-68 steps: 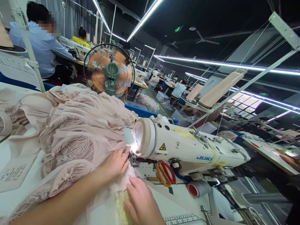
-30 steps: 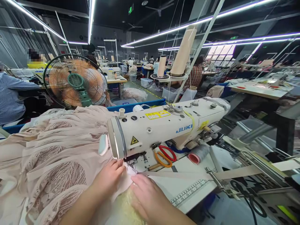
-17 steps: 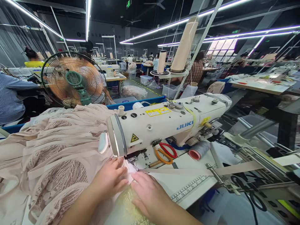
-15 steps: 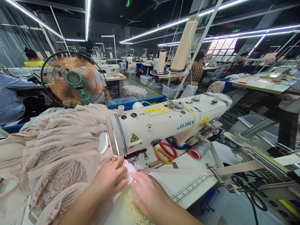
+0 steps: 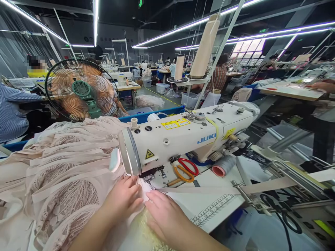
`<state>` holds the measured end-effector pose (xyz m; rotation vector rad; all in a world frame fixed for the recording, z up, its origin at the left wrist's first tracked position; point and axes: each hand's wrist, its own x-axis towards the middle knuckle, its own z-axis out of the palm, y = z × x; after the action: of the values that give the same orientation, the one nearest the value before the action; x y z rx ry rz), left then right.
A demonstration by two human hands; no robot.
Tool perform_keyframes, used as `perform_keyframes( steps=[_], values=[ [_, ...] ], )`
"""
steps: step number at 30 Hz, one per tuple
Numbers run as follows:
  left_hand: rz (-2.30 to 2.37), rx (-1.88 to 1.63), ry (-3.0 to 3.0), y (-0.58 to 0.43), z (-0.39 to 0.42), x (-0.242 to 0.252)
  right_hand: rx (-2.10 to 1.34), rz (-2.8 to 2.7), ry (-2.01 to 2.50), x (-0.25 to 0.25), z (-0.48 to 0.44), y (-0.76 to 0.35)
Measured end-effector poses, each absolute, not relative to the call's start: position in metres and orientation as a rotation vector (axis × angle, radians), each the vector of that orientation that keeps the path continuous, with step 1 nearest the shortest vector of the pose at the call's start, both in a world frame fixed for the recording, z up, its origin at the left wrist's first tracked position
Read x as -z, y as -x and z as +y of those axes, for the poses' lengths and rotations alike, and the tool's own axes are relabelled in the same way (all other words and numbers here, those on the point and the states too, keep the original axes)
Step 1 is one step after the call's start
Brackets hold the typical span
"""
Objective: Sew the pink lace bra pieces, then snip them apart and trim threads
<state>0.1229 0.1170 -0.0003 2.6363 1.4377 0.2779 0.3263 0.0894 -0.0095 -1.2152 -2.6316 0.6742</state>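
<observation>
Since the picture of 2.3 seconds ago the view has levelled out from a strong tilt, so the fan (image 5: 82,89) now stands further left, and the worker in the striped shirt (image 5: 13,111) is cut off by the left edge. Against half a second ago, little near the machine looks changed; the clear newcomer is another worker's hand (image 5: 321,86), reaching in from the right edge over the far table (image 5: 288,91). The person's left hand (image 5: 121,197) lies palm down, fingertips against the pale cloth (image 5: 143,190) just in front of the head of the sewing machine (image 5: 178,137), thumb apart from the fingers. The right hand (image 5: 164,212) rests beside it, fingers close together, also touching the cloth; whether either hand pinches it cannot be told. The cloth runs between the hands and under the machine head, where the needle is hidden. A yellowish patch (image 5: 146,226) below the right hand is blurred and hard to make out. The strap (image 5: 209,190) leads in from the right, its near end unclear beside the right fingers. Heaped lace garments (image 5: 65,174) run off the left edge, and the scissors (image 5: 183,177) show mainly their handles.
</observation>
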Motion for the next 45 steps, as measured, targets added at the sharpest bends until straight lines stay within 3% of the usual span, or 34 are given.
perform_keyframes(
  steps=[6,16,25,45],
  values=[
    [1.404,-0.378,-2.679,-0.127,0.115,-0.004,-0.692,-2.587,1.167,0.023,0.093,-0.325],
    [1.391,0.179,-2.637,-0.139,0.106,-0.011,-0.690,-2.533,1.144,0.033,0.096,-0.319],
    [1.342,0.008,-2.785,-0.120,0.124,0.013,-0.415,-2.366,0.965,0.055,0.094,-0.321],
    [1.503,0.025,-2.857,-0.128,0.126,-0.016,-0.443,-2.207,0.882,0.053,0.098,-0.319]
  ],
)
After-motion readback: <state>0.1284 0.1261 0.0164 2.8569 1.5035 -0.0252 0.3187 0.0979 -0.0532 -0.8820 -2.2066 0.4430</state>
